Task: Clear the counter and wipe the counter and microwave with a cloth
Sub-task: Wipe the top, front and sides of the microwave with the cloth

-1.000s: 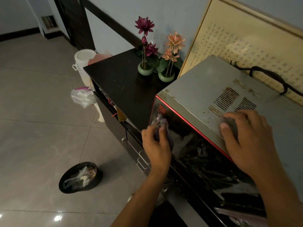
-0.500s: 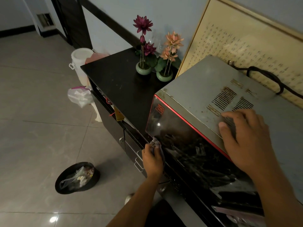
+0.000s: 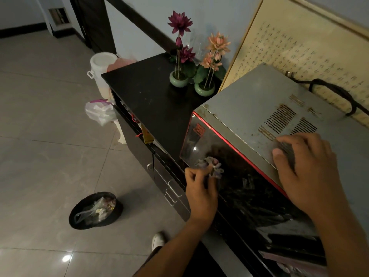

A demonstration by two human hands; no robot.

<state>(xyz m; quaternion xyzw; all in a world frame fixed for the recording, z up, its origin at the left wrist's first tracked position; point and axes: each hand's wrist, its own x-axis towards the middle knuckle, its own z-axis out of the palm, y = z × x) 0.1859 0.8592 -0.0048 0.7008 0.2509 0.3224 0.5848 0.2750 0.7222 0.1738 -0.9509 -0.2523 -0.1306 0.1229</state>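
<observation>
- While the cloth (image 3: 209, 166) is bunched in the left hand (image 3: 200, 189) at the lower middle of the frame, it is held against the dark glass door (image 3: 245, 188) of the microwave (image 3: 245, 108), near the door's lower left corner. The fingers (image 3: 194, 174) are clenched round the cloth.
- The right hand (image 3: 307, 172) is laid on the grey top of the microwave at the right of the frame, over the near end of the vent slots (image 3: 279, 118). Its fingers are released, only lightly bent, and nothing is grasped in them.
- The step in hand is judged to be the wiping of the door. Steady pressure from the right hand is called for, so that the oven is not pushed back along the desk (image 3: 147, 92) by the strokes.
- Smears are seen across the glass toward the lower right. Overlapping strokes from the left corner rightward are advised, with a clean fold of the cloth turned outward once one face is soiled.
- The red trim (image 3: 235, 149) along the door's upper edge and the speckled top round the vents are judged not yet wiped. The slots are best dabbed rather than rubbed, so that dirt is not pressed in.
- Two flower pots (image 3: 178, 79) are seen on the desk at the upper middle, near the microwave's far corner. They should be lifted off before the desk is wiped, lest they be tipped.
</observation>
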